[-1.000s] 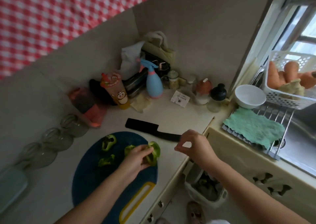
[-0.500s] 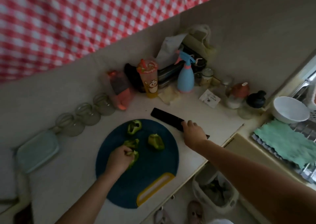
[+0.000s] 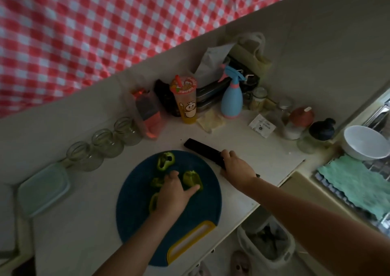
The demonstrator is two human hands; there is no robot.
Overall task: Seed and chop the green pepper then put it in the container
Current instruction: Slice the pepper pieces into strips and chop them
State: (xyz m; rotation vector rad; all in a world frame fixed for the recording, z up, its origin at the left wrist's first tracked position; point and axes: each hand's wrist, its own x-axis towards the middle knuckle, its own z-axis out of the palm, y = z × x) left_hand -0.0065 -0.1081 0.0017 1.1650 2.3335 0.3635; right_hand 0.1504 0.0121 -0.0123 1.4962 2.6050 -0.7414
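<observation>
We record cut green pepper pieces (image 3: 165,160) on a round blue plastic chopping board (image 3: 190,216), centre frame; left hand (image 3: 173,195), fingers spread flat on them; right hand (image 3: 238,168), fingers clamped round a black knife (image 3: 202,150); pale green lidded plastic container (image 3: 42,189), left edge.

My worktop (image 3: 253,149) is pale and smooth with a dull sheen. The chopping board (image 3: 200,212) on its front edge is matt dark blue plastic, with a yellow plastic rim round the handle slot. The pepper (image 3: 191,179) pieces on it have glossy, waxy skin. The knife (image 3: 200,150) I grip is matt black along the blade I can see. Along the back edge, 3 jars (image 3: 107,139) are clear glass. At the left end my container (image 3: 43,188) is cloudy, pale plastic. The spray bottle (image 3: 232,100) is smooth blue plastic. Above hangs thin red-and-white checked cloth (image 3: 105,33). Past the right edge are a glossy white bowl (image 3: 363,142) and a fuzzy green rag (image 3: 354,183).
</observation>
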